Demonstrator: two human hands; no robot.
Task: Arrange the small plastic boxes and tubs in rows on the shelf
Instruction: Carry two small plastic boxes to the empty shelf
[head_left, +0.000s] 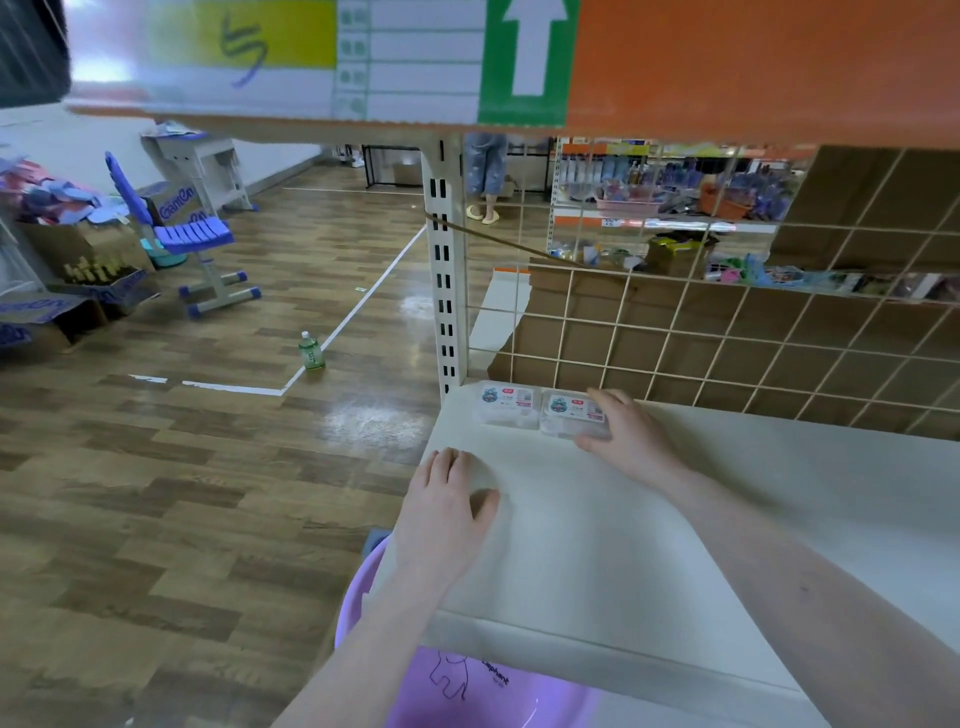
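Note:
Two small clear plastic boxes with printed labels stand side by side at the back left corner of the white shelf (597, 519), against the wire grid. The left box (506, 404) stands free. My right hand (626, 434) grips the right box (569, 413), fingers over its right end and thumb at its front edge. My left hand (447, 499) rests flat on the shelf near its left edge, fingers straight, holding nothing.
A purple plastic basin (467, 686) sits below the shelf's front edge. A white slotted upright (444, 270) and wire grid (727, 332) bound the shelf. On the wooden floor stand a green bottle (311, 352), a blue chair (176, 234) and cardboard boxes; a person stands far behind.

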